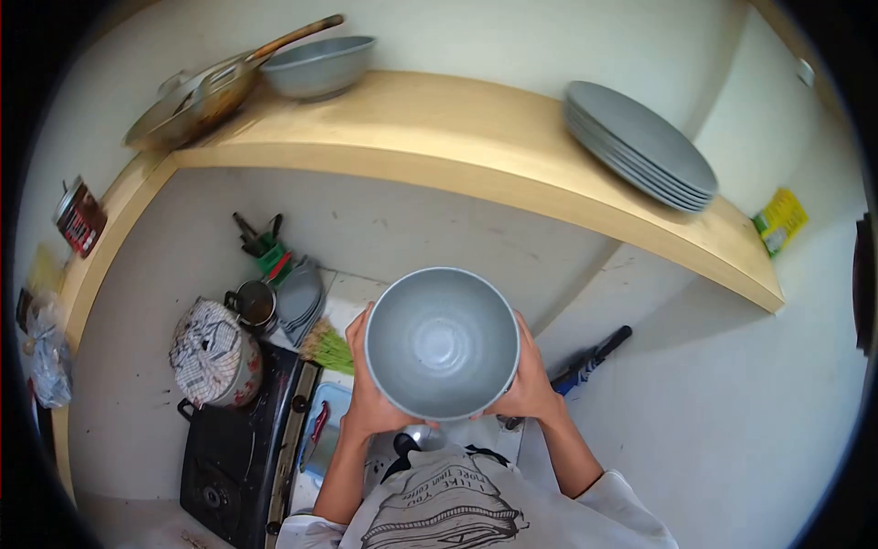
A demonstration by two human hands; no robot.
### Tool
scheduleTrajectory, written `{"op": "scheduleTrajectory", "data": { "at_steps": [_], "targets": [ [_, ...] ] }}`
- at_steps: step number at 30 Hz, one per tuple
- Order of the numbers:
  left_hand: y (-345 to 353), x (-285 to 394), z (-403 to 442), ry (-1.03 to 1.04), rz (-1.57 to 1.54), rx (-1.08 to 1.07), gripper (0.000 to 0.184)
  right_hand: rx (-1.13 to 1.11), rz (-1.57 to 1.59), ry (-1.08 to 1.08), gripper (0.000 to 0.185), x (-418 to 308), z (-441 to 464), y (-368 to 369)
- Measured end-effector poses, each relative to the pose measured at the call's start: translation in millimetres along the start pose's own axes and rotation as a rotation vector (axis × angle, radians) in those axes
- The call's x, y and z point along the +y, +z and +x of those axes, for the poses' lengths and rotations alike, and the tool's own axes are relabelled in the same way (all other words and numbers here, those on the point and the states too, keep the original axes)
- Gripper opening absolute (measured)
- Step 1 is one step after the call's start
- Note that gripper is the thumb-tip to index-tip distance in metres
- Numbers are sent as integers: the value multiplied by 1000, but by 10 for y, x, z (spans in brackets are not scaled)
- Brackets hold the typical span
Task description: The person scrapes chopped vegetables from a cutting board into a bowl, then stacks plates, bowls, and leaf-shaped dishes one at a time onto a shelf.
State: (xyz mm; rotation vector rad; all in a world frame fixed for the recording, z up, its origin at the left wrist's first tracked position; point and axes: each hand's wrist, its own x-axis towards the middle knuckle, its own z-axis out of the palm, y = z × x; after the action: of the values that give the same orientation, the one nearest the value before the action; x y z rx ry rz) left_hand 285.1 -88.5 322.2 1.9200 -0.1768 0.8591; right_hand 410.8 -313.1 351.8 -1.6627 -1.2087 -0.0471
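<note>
A grey bowl is held up in front of my chest, its inside facing me and nothing in it. My left hand grips the bowl's left side, with the fingers wrapped behind the wall. On the opposite side my right hand is closed round the rim and outer wall. Both hands' fingertips are partly hidden by the bowl. Above, on the wooden shelf, stand another grey bowl and a stack of grey plates.
A wok sits at the shelf's left end. Below are a black stove, a cloth-covered pot, green stalks, a blue tray and a green knife holder. A yellow packet stands at the shelf's right end.
</note>
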Motion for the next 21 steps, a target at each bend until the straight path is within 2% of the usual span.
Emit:
{"op": "scheduleTrajectory", "data": {
  "at_steps": [2,4,10,16,18,21],
  "targets": [
    [231,108,5,33,-124,22,160,31,-24,-56,134,-137,-93,-282],
    [416,217,8,-40,-201,-18,158,72,-43,-119,130,-289,-156,-595],
    [752,984,573,-110,-341,-115,149,107,-44,-120,131,-947,-215,-1550],
    [962,2054,1713,107,-188,-71,141,235,-106,-113,110,-1555,203,-2460],
    [1056,2271,2153,188,-100,-58,128,230,-127,-86,100,-1588,440,-2786],
    [1104,2192,2802,197,33,-101,117,173,-209,-41,103,-1430,842,-3249]
  ]
}}
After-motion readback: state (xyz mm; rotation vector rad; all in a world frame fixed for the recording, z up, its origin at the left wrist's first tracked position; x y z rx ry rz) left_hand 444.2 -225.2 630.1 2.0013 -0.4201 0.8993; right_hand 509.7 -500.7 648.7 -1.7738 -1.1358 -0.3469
